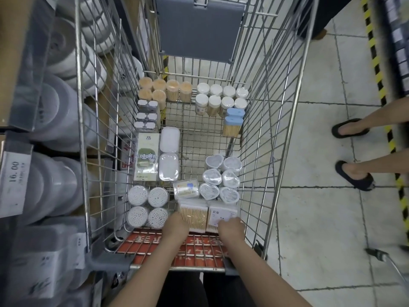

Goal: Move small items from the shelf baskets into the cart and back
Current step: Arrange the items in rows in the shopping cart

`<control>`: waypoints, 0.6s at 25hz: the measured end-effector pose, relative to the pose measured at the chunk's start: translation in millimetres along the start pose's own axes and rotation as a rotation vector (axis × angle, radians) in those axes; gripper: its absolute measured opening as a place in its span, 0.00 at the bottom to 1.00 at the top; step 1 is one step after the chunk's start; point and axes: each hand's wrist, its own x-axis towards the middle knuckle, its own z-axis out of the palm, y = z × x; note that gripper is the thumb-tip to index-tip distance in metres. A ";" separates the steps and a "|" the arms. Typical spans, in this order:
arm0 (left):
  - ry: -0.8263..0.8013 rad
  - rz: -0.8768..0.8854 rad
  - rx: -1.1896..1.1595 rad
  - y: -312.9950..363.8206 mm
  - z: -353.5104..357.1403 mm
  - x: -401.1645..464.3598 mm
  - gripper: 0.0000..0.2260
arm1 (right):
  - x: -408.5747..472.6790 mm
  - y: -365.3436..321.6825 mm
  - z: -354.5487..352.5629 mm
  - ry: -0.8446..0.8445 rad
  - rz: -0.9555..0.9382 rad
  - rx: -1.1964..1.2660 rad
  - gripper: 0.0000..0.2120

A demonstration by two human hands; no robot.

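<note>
Tiled shop aisle; your left hand (pixel 176 227) and right hand (pixel 230 229) each grip a swab pack (pixel 193 214) in the cart (pixel 276 129).

Single head-worn view, wide-angle, looking steeply down and forward. Both hands (pixel 200 228) enter from the bottom edge, close to the lens, reaching into the wire cart (pixel 261 134) that fills the centre ahead of them. Shelf (pixel 39 120) runs along the left of the hands; tiled floor (pixel 321 207) to their right. Edges bend with lens distortion.
</note>
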 end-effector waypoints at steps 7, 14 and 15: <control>-0.104 0.120 0.082 -0.7 -32.0 -42.1 0.07 | -53.7 0.8 -34.7 -0.100 -0.270 -0.088 0.13; 0.053 0.419 0.369 0.7 -99.1 -113.3 0.11 | -128.8 16.0 -86.0 0.023 -0.651 -0.463 0.17; 0.100 0.457 0.408 1.7 -108.6 -126.4 0.12 | -138.4 19.2 -92.9 0.050 -0.691 -0.484 0.17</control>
